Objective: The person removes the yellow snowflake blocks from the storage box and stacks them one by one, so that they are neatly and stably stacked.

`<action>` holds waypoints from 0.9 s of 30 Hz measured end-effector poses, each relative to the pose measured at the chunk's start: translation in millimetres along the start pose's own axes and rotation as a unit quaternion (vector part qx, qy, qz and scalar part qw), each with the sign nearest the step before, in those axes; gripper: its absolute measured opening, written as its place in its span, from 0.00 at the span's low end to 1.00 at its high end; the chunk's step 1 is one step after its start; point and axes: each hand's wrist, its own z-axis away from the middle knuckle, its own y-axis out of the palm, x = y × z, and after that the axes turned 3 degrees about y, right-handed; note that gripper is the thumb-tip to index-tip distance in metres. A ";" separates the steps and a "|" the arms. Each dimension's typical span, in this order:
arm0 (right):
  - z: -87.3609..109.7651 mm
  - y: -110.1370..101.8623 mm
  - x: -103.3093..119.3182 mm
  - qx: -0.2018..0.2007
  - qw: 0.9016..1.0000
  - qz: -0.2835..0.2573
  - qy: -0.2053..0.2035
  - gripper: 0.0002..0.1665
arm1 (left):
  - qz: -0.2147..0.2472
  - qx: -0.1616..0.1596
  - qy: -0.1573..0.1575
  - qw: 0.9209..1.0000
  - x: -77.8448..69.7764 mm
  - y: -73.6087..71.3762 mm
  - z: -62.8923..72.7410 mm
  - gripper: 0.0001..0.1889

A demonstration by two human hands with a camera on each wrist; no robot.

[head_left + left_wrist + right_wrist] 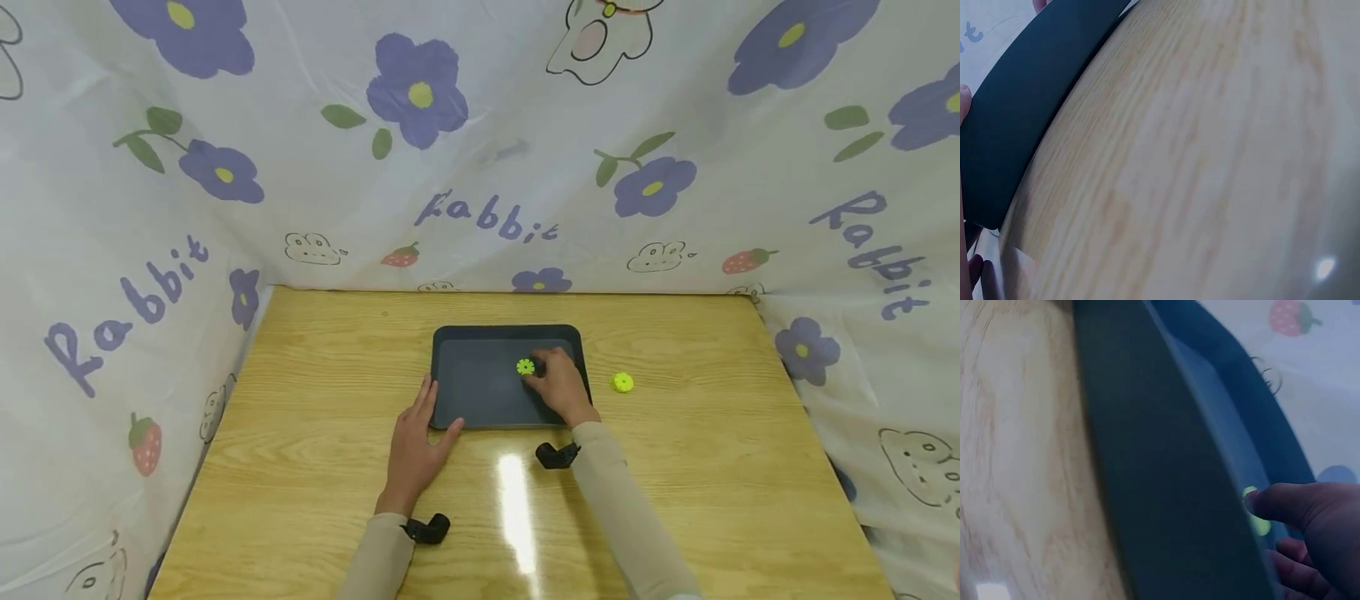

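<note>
A dark grey rectangular tray (480,379) lies on the table. My left hand (414,446) rests at its near left corner, straight fingers along the left side and thumb on the near rim. Over the right part of the tray, my right hand (558,383) pinches a small yellow-green notched disc (525,367) between thumb and fingers. The right wrist view shows the thumb against that disc (1256,512), just past the tray wall (1166,456). Another yellow-green disc (622,382) lies on the table to the right of the tray.
The wooden table (337,358) extends around the tray. White cloth (480,167) printed with flowers and "Rabbit" lettering hangs behind it and along both sides. Black wrist cameras sit on both forearms. A bright light reflection (516,508) shows on the near tabletop.
</note>
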 end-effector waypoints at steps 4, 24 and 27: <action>-0.6 5.5 -2.1 -0.002 1.000 0.008 0.009 0.31 | -0.003 -0.001 0.001 1.000 -0.8 -0.1 0.5 0.43; 6.6 11.0 -5.8 -0.022 1.000 0.013 -0.013 0.22 | -0.010 -0.004 0.007 1.000 -0.1 -0.2 -0.1 0.42; 7.6 9.0 -5.9 -0.012 1.000 0.009 -0.008 0.24 | -0.008 0.001 0.002 1.000 -0.7 -0.6 -0.5 0.42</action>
